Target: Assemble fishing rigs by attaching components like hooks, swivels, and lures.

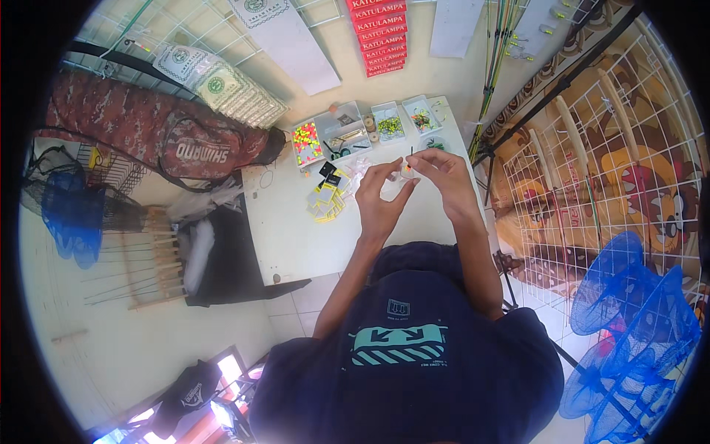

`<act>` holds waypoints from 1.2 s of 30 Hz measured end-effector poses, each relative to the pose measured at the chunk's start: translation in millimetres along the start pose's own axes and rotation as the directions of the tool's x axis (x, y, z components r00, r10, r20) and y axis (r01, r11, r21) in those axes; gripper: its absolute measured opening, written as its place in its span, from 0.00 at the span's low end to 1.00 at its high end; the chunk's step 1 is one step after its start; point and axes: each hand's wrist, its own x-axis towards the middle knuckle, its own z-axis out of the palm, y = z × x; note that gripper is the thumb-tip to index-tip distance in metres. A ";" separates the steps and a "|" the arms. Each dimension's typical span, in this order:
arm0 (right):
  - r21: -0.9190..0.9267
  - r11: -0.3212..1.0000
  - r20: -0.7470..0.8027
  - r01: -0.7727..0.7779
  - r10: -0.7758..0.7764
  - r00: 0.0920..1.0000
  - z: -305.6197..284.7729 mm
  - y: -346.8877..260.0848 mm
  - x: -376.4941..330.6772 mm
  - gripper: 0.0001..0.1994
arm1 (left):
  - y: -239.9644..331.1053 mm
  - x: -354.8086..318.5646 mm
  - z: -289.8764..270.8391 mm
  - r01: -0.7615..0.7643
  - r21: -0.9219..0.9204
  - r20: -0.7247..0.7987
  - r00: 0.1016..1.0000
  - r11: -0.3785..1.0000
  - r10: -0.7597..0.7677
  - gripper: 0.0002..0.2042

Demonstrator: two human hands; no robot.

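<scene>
Both my hands are raised over a white table (296, 237). My left hand (381, 196) and my right hand (442, 174) meet at the fingertips, pinching a small orange float with a thin dark stem (408, 164) between them. A clear little plastic bag seems to hang under my left fingers, though it is hard to make out. A pile of small yellow and black packets (327, 197) lies on the table just left of my left hand.
Clear compartment boxes of coloured beads and tackle (347, 132) line the table's far edge. A camouflage rod bag (148, 133) lies at the left; blue nets (636, 333) at the right; a wire rack (629, 133) holds goods; rods (497, 44) lean behind.
</scene>
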 end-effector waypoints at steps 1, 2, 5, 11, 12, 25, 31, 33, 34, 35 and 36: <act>0.043 0.999 0.007 -0.024 0.024 1.000 0.0 0.7 -0.4 0.08 | 0.9 -0.1 0.6 -0.002 -0.004 -0.014 1.000 1.000 0.002 0.22; 0.042 0.999 0.008 -0.025 0.025 1.000 0.1 2.9 -0.1 0.08 | 0.6 -0.3 1.3 -0.001 -0.004 -0.015 1.000 1.000 0.001 0.22; -0.005 1.000 -0.046 -0.011 0.011 0.999 0.5 7.0 -0.2 0.08 | 0.5 -0.1 2.3 -0.025 -0.013 -0.034 0.999 1.000 0.025 0.22; -0.062 0.998 -0.082 0.018 -0.023 0.996 3.8 8.7 -2.6 0.07 | -1.2 -0.3 2.4 -0.019 0.028 -0.047 0.999 0.999 0.020 0.22; -0.073 0.997 -0.090 0.008 -0.015 0.996 4.0 7.8 -3.3 0.07 | -1.3 -0.5 2.6 -0.018 0.028 -0.048 0.999 0.999 0.019 0.22; -0.502 0.859 -0.053 0.099 -0.145 0.988 -9.7 4.5 -3.5 0.11 | -3.2 -2.5 1.5 -0.123 0.221 -0.037 0.990 0.968 0.134 0.21; -0.414 0.900 0.073 0.137 -0.117 0.990 -19.1 6.9 2.7 0.08 | -1.9 -3.5 0.8 -0.151 0.258 -0.021 0.987 0.954 0.162 0.20; -0.448 0.871 0.111 0.201 -0.168 0.979 -19.3 5.0 4.1 0.08 | -0.8 -3.5 0.0 -0.163 0.273 -0.020 0.984 0.948 0.175 0.20; -0.448 0.872 0.112 0.200 -0.168 0.979 -19.8 4.6 5.2 0.08 | -0.7 -3.3 -0.1 -0.162 0.274 -0.020 0.984 0.948 0.174 0.20; -0.459 0.864 0.134 0.205 -0.161 0.978 -20.3 4.2 6.5 0.08 | -0.7 -3.1 -0.1 -0.176 0.279 -0.026 0.981 0.944 0.190 0.20; -0.470 0.857 0.156 0.211 -0.155 0.976 -20.7 3.4 7.9 0.08 | -0.4 -2.6 -0.3 -0.189 0.285 -0.032 0.978 0.940 0.207 0.19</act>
